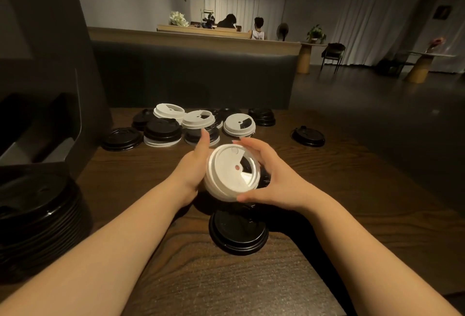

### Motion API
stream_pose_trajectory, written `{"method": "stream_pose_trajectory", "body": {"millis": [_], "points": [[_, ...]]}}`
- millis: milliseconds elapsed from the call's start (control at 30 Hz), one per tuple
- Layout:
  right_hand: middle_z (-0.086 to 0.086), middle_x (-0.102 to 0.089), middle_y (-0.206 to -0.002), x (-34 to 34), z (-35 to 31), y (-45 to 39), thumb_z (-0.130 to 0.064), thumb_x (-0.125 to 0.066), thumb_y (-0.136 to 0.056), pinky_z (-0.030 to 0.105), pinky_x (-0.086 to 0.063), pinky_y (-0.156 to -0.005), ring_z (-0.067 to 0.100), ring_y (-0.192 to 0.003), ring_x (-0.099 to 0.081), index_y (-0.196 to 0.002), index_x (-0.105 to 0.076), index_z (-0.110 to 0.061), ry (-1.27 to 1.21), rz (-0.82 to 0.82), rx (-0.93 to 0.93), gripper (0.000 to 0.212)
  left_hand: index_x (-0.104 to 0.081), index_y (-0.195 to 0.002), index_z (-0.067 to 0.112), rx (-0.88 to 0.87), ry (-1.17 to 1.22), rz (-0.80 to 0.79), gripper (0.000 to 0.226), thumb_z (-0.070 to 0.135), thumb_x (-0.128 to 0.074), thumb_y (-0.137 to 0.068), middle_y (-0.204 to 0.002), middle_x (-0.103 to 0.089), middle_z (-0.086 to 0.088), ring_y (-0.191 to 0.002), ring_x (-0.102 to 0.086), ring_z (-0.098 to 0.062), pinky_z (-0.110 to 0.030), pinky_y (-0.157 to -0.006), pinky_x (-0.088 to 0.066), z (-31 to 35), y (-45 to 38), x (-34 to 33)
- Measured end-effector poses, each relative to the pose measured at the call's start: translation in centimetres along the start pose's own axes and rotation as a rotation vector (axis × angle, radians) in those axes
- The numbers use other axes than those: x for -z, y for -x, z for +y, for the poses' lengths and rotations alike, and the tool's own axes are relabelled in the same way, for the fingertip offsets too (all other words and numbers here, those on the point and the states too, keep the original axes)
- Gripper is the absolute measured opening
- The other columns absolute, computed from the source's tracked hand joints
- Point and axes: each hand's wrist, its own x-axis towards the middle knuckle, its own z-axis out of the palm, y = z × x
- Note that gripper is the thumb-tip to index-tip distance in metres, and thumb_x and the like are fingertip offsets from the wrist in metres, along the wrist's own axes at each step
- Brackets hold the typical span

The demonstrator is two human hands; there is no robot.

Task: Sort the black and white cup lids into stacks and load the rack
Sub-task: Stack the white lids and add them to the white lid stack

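A short stack of white lids (230, 173) is held above the wooden table between both hands. My left hand (195, 162) cups its left side and my right hand (268, 177) curls round its right side, thumb under the front rim. Something black shows behind the stack at the right hand. Below it a black lid stack (237, 232) sits on the table. Farther back lie mixed loose lids: white lids (168, 112), (197, 119), (239, 124) and black lids (163, 129), (122, 138), (261, 115). One black lid (308, 136) lies alone at the right.
A tall stack of black lids (37, 217) stands at the near left. A dark rack (47, 124) sits at the far left edge of the table (327, 190). A dark bench back rises behind the table. Two people sit far off.
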Motion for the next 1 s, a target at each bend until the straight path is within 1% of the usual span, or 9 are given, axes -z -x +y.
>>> {"method": "stream_pose_trajectory", "body": {"millis": [100,200,267,367,500,633,833,933,1000], "points": [[-0.027,-0.033,-0.142,0.2,-0.3,0.1,-0.024,-0.083,-0.072,-0.004,-0.028,-0.094,-0.017,-0.128,-0.029,-0.142,-0.028,-0.041,0.067,-0.099,-0.012,0.090,-0.078,-0.076,0.016,-0.035,-0.031,-0.168,0.082,0.069,-0.016,-0.089,-0.085,-0.075,-0.011,-0.085,-0.071,-0.023,-0.039,-0.097,-0.047,0.0,0.4,0.2],[-0.030,-0.031,-0.144,0.4,-0.3,0.2,-0.021,-0.081,-0.074,0.003,-0.027,-0.101,-0.013,-0.132,-0.028,-0.139,-0.028,-0.049,0.038,-0.149,-0.004,0.089,-0.073,-0.096,0.012,-0.049,-0.093,-0.231,0.064,0.066,-0.047,-0.074,-0.090,-0.074,-0.012,-0.087,-0.070,-0.023,-0.042,-0.097,-0.048,0.2,0.6,0.2],[-0.027,-0.030,-0.148,0.3,-0.3,0.2,-0.021,-0.080,-0.075,0.018,-0.029,-0.111,-0.007,-0.136,-0.028,-0.135,-0.029,-0.055,-0.027,-0.133,-0.011,0.086,-0.066,-0.114,0.005,-0.045,-0.086,-0.196,0.061,0.051,-0.064,-0.073,-0.096,-0.072,-0.014,-0.094,-0.068,-0.027,-0.043,-0.098,-0.048,-0.1,0.4,0.3],[-0.016,-0.043,-0.144,0.1,-0.4,0.2,-0.022,-0.079,-0.075,0.039,-0.035,-0.112,0.003,-0.133,-0.041,-0.140,-0.037,-0.041,-0.193,0.010,-0.038,0.080,-0.068,-0.102,0.006,-0.066,0.099,-0.142,0.023,0.024,-0.059,-0.090,-0.081,-0.074,-0.010,-0.077,-0.070,-0.021,-0.033,-0.080,-0.054,0.0,0.2,0.4],[-0.008,-0.055,-0.137,-0.1,-0.8,0.2,-0.007,-0.066,-0.084,0.033,-0.040,-0.108,0.009,-0.128,-0.050,-0.143,-0.039,-0.019,-0.419,0.034,-0.013,0.066,-0.066,-0.087,0.014,-0.101,0.246,-0.156,0.017,0.024,-0.054,-0.093,-0.068,-0.072,-0.001,-0.065,-0.069,-0.013,-0.031,-0.076,-0.050,0.2,0.8,0.1],[-0.002,-0.054,-0.139,0.2,-0.5,0.2,-0.001,-0.055,-0.089,0.032,-0.045,-0.102,0.016,-0.129,-0.050,-0.145,-0.036,-0.015,-0.572,-0.024,-0.027,0.061,-0.064,-0.085,0.012,-0.105,0.316,-0.177,0.020,0.025,-0.051,-0.093,-0.063,-0.070,-0.002,-0.057,-0.068,-0.011,-0.033,-0.075,-0.048,0.4,1.5,-0.4],[-0.005,-0.058,-0.134,0.5,-0.5,0.3,0.004,-0.052,-0.090,0.028,-0.049,-0.094,0.016,-0.126,-0.053,-0.141,-0.041,-0.018,-0.704,-0.092,-0.047,0.057,-0.060,-0.090,0.009,-0.053,0.354,-0.177,0.018,0.026,-0.057,-0.086,-0.068,-0.071,-0.010,-0.065,-0.069,-0.021,-0.038,-0.078,-0.052,0.6,1.5,-0.4],[0.004,-0.055,-0.137,0.5,-0.2,-0.1,-0.003,-0.054,-0.089,0.035,-0.052,-0.094,0.024,-0.125,-0.054,-0.143,-0.041,-0.015,-0.802,-0.042,-0.082,0.057,-0.064,-0.094,0.010,-0.029,0.357,-0.130,0.013,0.021,-0.058,-0.090,-0.091,-0.072,-0.015,-0.091,-0.067,-0.030,-0.046,-0.096,-0.048,0.0,1.1,-0.5],[0.009,-0.058,-0.133,0.2,-0.1,-0.3,-0.012,-0.058,-0.086,0.037,-0.056,-0.085,0.027,-0.118,-0.059,-0.140,-0.045,-0.018,-0.871,-0.004,-0.134,0.055,-0.066,-0.101,0.011,-0.062,0.341,-0.063,0.017,0.022,-0.062,-0.089,-0.108,-0.069,-0.018,-0.105,-0.064,-0.034,-0.051,-0.102,-0.045,-0.3,0.8,-0.6]]}}
